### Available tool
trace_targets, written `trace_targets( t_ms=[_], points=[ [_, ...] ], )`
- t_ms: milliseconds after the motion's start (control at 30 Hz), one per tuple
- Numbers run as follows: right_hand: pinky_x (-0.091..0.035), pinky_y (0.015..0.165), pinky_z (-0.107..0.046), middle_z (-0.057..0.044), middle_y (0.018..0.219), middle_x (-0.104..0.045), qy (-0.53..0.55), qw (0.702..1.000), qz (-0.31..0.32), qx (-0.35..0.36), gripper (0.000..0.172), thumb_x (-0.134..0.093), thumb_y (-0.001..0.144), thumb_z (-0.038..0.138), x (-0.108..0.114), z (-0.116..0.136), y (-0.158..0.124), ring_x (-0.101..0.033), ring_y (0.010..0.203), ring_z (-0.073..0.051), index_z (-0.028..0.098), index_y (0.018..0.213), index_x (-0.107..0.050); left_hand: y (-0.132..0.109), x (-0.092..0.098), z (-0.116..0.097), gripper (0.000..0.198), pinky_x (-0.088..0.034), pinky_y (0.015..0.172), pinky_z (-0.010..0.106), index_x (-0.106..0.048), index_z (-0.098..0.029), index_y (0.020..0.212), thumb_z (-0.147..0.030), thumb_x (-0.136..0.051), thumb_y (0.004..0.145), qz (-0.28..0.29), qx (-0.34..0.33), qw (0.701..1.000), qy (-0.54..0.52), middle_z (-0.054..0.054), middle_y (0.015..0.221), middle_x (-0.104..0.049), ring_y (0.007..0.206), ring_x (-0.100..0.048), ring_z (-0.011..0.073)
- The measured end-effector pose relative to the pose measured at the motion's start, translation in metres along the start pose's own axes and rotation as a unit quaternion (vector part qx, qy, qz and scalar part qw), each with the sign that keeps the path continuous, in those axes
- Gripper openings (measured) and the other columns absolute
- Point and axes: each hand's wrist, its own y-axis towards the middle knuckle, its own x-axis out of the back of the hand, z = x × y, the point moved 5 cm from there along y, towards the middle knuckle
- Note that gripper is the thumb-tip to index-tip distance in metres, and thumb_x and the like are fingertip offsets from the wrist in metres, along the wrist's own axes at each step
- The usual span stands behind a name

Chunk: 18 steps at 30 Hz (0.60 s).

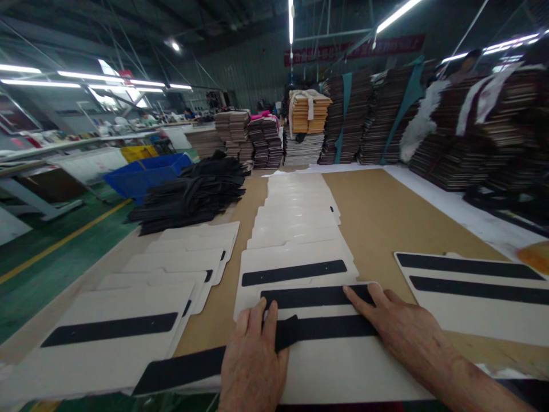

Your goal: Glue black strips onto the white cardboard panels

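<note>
Directly before me lies a white panel (pixel 338 372) with two dark strips across it, an upper strip (pixel 309 296) and a lower strip (pixel 334 327). My left hand (pixel 255 357) rests at the panel's left side, its fingertips at the upper strip's left end. A loose black strip (pixel 184 369) passes under this hand, between thumb and fingers, and its short end comes out on the right over the lower strip. My right hand (pixel 398 320) lies on the panel's right part, index finger stretched onto the upper strip, holding nothing.
Overlapping white panels (pixel 295 229) run away in a row beyond my hands. More panels (pixel 120 303) overlap at left, below a heap of black strips (pixel 193 191). A two-striped panel (pixel 476 292) lies at right. A blue bin (pixel 146 174) and stacked dark pieces (pixel 347 120) stand farther back.
</note>
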Motion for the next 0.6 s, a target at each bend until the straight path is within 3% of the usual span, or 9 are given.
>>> trace_targets(
  t_ms=[167,300,367,500,533,600],
  points=[
    [-0.055,0.053,-0.026,-0.006,0.109,-0.066,0.051,0.997,0.028,-0.046,0.067,-0.042,0.078,-0.003,-0.009,-0.030,-0.023,-0.067,0.086,-0.022,0.033,0.132,-0.057,-0.006,-0.001,0.004,0.053,-0.046,0.103,0.042,-0.061,-0.010,0.123,-0.016,-0.059,0.070,-0.073,-0.042,0.996,0.001,0.012,0.129,-0.059,0.115,-0.050,0.0286],
    [-0.057,0.085,-0.036,-0.010,0.118,-0.065,0.149,0.984,-0.018,-0.095,0.040,-0.041,0.092,0.014,0.004,-0.042,-0.036,-0.064,0.104,-0.022,0.022,0.124,-0.064,-0.007,-0.002,0.004,0.052,-0.048,0.100,0.042,-0.061,-0.009,0.120,-0.017,-0.057,0.069,-0.112,-0.077,0.991,0.003,0.012,0.126,-0.062,0.113,-0.052,0.0284],
    [-0.049,0.102,-0.043,-0.014,0.132,-0.060,0.195,0.977,-0.038,-0.082,0.040,-0.046,0.095,0.030,0.015,-0.029,-0.037,-0.056,0.120,-0.026,0.018,0.131,-0.059,-0.007,-0.002,0.005,0.051,-0.049,0.098,0.042,-0.062,-0.009,0.120,-0.018,-0.057,0.070,-0.117,-0.081,0.990,0.008,0.013,0.126,-0.063,0.111,-0.053,0.0284],
    [-0.039,0.110,-0.053,-0.018,0.153,-0.038,0.264,0.962,0.005,0.074,0.091,-0.068,0.076,0.061,0.025,0.037,-0.033,-0.031,0.141,-0.038,0.017,0.149,-0.037,-0.006,-0.007,0.015,0.050,-0.049,0.098,0.042,-0.064,-0.013,0.120,-0.020,-0.057,0.071,-0.104,-0.095,0.990,0.018,0.010,0.129,-0.063,0.112,-0.056,0.0281],
    [-0.038,0.110,-0.053,-0.019,0.153,-0.038,0.264,0.958,-0.002,0.115,0.090,-0.068,0.077,0.060,0.024,0.054,-0.031,-0.031,0.141,-0.039,0.016,0.149,-0.038,-0.006,-0.011,0.019,0.048,-0.049,0.098,0.041,-0.065,-0.016,0.119,-0.019,-0.057,0.071,-0.095,-0.117,0.988,0.018,0.008,0.128,-0.065,0.113,-0.057,0.0278],
    [-0.041,0.108,-0.052,-0.019,0.148,-0.045,0.236,0.961,-0.051,0.132,0.062,-0.059,0.090,0.044,0.020,0.077,-0.026,-0.039,0.137,-0.037,0.015,0.143,-0.046,-0.005,-0.021,0.026,0.045,-0.050,0.099,0.038,-0.069,-0.023,0.114,-0.017,-0.057,0.071,-0.078,-0.173,0.982,0.009,0.005,0.124,-0.068,0.116,-0.059,0.0264]
  ],
)
